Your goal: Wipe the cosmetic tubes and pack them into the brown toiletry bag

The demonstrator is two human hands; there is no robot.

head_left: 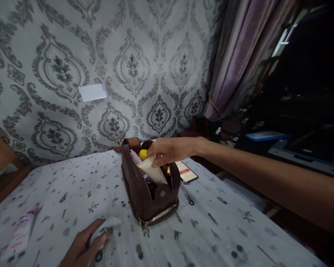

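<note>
A dark brown toiletry bag [147,202] stands unzipped on the patterned cloth, its zip edges gold. My right hand [171,150] reaches into its opening from the right, fingers closed on the upper end of a cream-coloured tube [153,171]. The tube's lower part is inside the bag. Beside it in the bag show a yellow lid [143,154] and a pale pink item [135,157]. Near the bag's front left, my left hand [85,243] is closed around a small whitish item [111,222], blurred, so its kind is unclear.
A pink-and-white tube [21,231] lies on the cloth [105,193] at the left. Right of the bag is a phone [189,172] with a lit screen. A brown strap [132,142] lies behind the bag. Patterned wall [133,66] behind; a curtain [239,48] hangs at the right.
</note>
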